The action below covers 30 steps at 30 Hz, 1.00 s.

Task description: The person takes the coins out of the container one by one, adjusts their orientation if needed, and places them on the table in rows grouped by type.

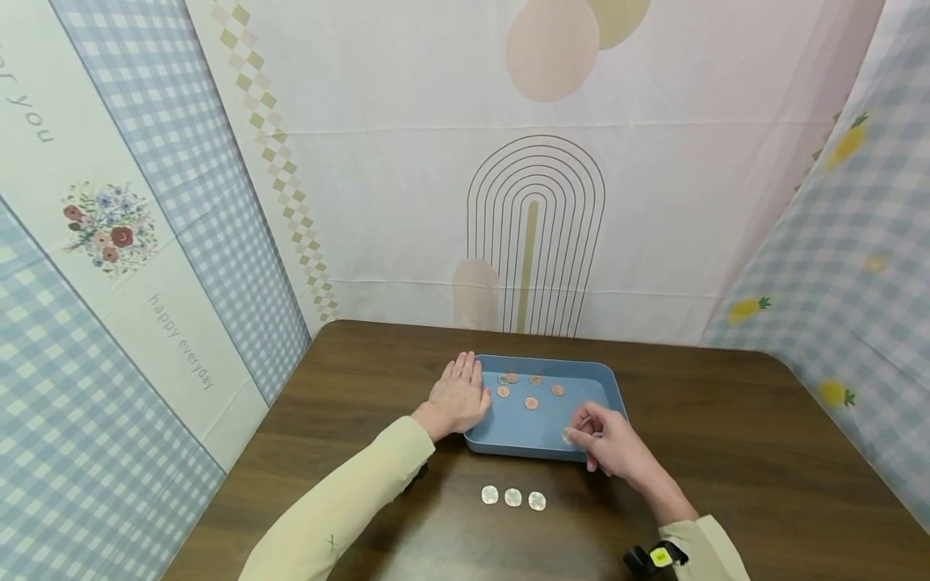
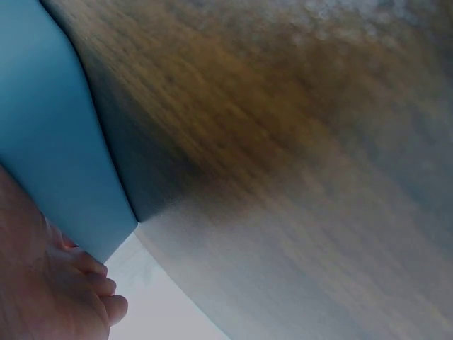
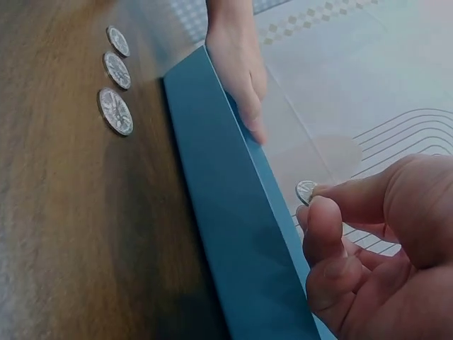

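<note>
Wooden table (image 1: 726, 452); right hand (image 1: 613, 442) pinches half-hidden silver coin (image 3: 306, 191) over blue tray (image 1: 541, 448).

One blue tray (image 1: 613, 387), four silver coins (image 1: 513, 497) — five copper coins (image 1: 531, 403), two hands (image 1: 459, 397).

Tray (image 1: 613, 386) sits mid-surface (image 1: 763, 452), toward the back. In the tray: six coins (image 1: 531, 403) grouped at its rear-left part. Left hand (image 1: 459, 395) lies flat against the tray's left wall. Right hand (image 1: 616, 442) is over the tray's front-right corner, fingers (image 3: 327, 223) pinching one coin (image 3: 305, 191). Three coins (image 1: 513, 497) lie in a row on the surface, just before the tray.
</note>
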Each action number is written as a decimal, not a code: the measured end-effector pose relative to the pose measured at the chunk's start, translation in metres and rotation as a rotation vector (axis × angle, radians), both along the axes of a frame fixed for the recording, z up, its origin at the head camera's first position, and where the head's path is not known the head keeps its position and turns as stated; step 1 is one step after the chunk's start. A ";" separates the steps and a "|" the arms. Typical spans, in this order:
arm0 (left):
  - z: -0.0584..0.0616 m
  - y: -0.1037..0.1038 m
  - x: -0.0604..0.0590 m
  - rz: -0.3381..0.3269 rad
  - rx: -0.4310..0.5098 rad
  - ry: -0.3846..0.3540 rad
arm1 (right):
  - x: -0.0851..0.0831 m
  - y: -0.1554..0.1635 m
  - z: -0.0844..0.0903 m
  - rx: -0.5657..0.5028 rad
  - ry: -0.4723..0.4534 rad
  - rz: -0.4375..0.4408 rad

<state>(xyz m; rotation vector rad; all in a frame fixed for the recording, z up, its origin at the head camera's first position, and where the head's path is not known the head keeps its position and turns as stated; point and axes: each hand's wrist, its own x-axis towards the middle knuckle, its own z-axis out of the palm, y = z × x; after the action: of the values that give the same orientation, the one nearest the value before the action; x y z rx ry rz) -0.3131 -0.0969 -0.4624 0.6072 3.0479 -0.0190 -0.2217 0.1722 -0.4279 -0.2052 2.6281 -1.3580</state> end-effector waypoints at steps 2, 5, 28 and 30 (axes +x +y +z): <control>0.000 -0.001 0.001 -0.001 -0.001 -0.002 | 0.003 0.000 -0.002 0.001 0.005 0.026; 0.000 -0.001 0.002 -0.005 -0.003 0.000 | 0.009 0.001 -0.005 -0.014 0.008 0.086; 0.000 0.000 0.001 0.002 0.002 0.000 | 0.025 0.009 -0.021 -0.100 -0.050 0.450; 0.001 0.001 0.000 -0.002 0.002 0.003 | 0.025 0.008 -0.023 -0.075 -0.055 0.453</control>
<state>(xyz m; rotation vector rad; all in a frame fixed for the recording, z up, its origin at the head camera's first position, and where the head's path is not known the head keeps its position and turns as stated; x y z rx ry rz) -0.3126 -0.0964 -0.4618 0.6113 3.0509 -0.0165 -0.1971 0.1804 -0.4506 -0.7125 2.2931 -1.2761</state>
